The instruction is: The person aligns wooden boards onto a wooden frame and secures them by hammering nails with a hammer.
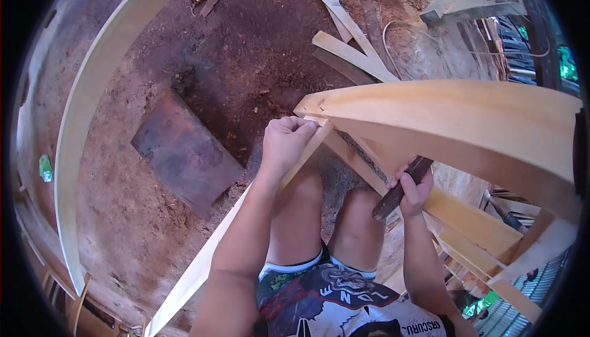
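Observation:
My left hand (287,142) is closed at the end of a narrow pale wooden strip (313,143), thumb and fingers pressed together where the strip meets a large pale wooden beam (442,106). What the fingertips pinch, if anything, is too small to make out. Lower right, my right hand (413,191) is wrapped round a dark, thick bar (402,188), held at a slant below the beam. The bar does not appear to touch the strip. My bare knees are under the joined wood.
A dark flat board (187,152) lies on the dirt floor (246,48). A long curved wooden piece (86,91) arcs along the left. Loose planks (350,54) lie at the top, and a light wooden frame (473,220) stands at the right.

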Motion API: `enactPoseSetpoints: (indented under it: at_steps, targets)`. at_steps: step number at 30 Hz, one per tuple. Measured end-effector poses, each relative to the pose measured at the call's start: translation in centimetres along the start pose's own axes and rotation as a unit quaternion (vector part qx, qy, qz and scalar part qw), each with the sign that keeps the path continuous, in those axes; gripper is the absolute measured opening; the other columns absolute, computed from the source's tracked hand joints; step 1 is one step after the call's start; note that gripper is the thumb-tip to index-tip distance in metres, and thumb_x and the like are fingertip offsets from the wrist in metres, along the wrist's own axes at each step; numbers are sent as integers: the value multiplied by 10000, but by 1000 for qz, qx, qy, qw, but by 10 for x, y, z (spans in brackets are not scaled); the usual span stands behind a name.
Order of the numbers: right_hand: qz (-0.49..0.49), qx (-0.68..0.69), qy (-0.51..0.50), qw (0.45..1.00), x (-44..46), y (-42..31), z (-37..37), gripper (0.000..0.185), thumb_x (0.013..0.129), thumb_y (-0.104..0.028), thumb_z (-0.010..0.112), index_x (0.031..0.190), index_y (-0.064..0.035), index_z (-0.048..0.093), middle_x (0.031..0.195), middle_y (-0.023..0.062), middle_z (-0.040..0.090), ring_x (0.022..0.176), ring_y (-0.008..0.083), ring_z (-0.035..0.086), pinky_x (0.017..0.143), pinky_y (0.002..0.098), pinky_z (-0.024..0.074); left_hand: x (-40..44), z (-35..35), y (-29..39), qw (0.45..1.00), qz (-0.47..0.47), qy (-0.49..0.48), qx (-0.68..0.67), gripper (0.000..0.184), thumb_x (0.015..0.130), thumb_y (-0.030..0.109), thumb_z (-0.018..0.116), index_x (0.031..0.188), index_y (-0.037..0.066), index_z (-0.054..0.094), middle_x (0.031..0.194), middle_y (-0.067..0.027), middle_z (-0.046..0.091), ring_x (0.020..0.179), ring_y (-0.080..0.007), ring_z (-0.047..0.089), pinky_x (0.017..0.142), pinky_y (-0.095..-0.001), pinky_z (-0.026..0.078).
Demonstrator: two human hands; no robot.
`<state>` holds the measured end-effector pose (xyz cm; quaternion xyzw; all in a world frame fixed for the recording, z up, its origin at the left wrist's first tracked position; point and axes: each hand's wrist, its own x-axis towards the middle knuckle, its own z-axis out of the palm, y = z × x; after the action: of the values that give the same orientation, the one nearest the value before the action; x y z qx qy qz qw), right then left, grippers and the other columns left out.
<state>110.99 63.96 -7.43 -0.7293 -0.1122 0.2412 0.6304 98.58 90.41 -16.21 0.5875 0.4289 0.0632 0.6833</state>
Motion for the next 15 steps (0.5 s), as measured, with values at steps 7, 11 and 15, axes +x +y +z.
enactPoseSetpoints:
  at_steps: [7,11,15]
  targets:
    - [6,9,-16,1000,0,-2,0,279,895,-39,606,1126,-24,452,848,93,583,661,164,602,605,321,557,7,4,-4,1000,23,-9,-13,196,891,216,727,899,27,779,654,9,663,580,-47,555,548,-259,455]
    - [10,10,-15,1000,0,-3,0,283,894,-37,611,1125,-23,446,839,95,580,655,166,598,604,322,554,2,3,4,999,19,14,33,231,847,221,730,916,5,777,757,-138,740,687,-163,698,704,-327,547]
    - [6,11,-20,1000,1,-1,-1,285,895,-38,611,1125,-22,444,833,97,579,655,169,601,603,324,554,2,6,-1,997,60,30,33,233,880,229,727,870,0,768,678,-31,697,612,-68,600,600,-277,494]
